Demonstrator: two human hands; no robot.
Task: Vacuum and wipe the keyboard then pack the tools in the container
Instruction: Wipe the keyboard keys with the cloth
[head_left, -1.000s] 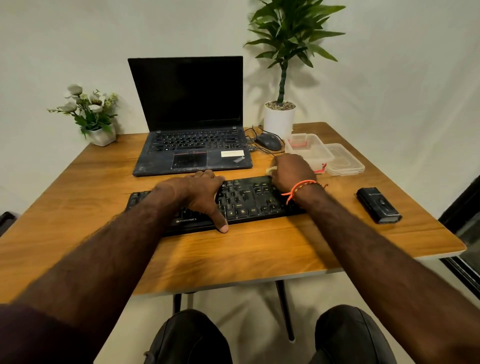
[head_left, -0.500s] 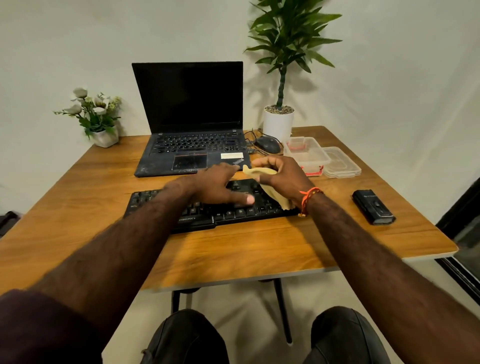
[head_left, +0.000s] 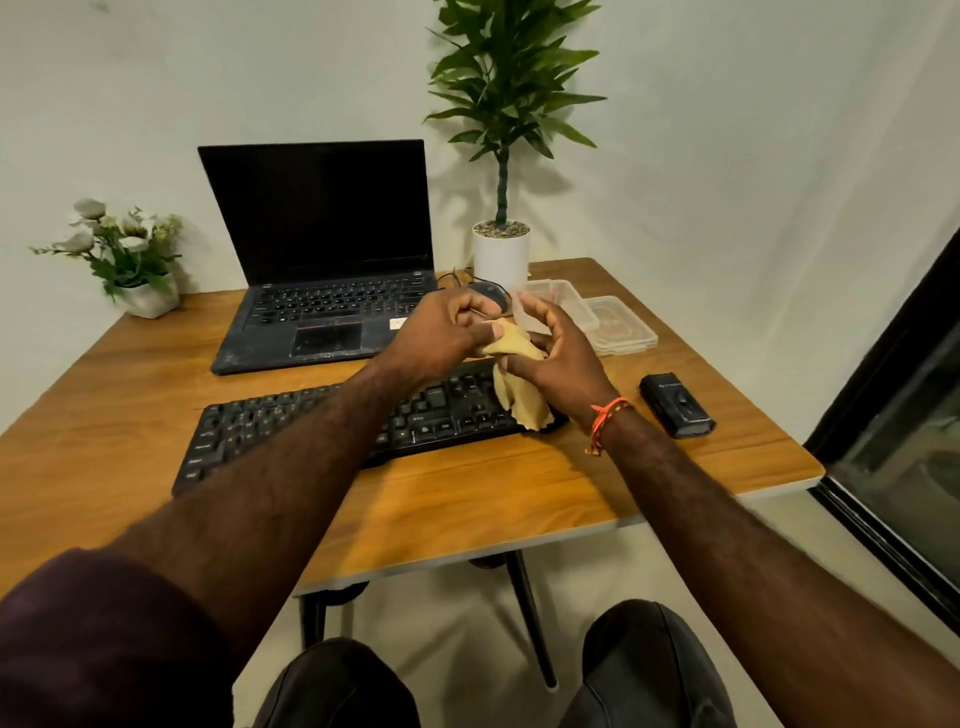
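Observation:
A black keyboard (head_left: 291, 431) lies across the wooden table (head_left: 467, 499) in front of me. Above its right end both hands hold a tan cloth (head_left: 517, 384), which hangs down to the keys. My left hand (head_left: 441, 327) pinches the cloth's top edge with thumb and fingers. My right hand (head_left: 561, 358) grips the cloth from the right, an orange band on its wrist. A clear plastic container (head_left: 566, 301) stands behind my hands, its lid (head_left: 623, 332) beside it on the right. A small black handheld vacuum (head_left: 675, 405) lies at the right of the keyboard.
An open black laptop (head_left: 322, 280) sits behind the keyboard with a mouse (head_left: 491, 293) at its right. A tall plant in a white pot (head_left: 501, 254) and a small flower pot (head_left: 148, 299) stand at the back. The table edge runs close on the right.
Both hands lifted off the keyboard. My right hand raised the cloth from the keys and my left hand came over and took its top edge.

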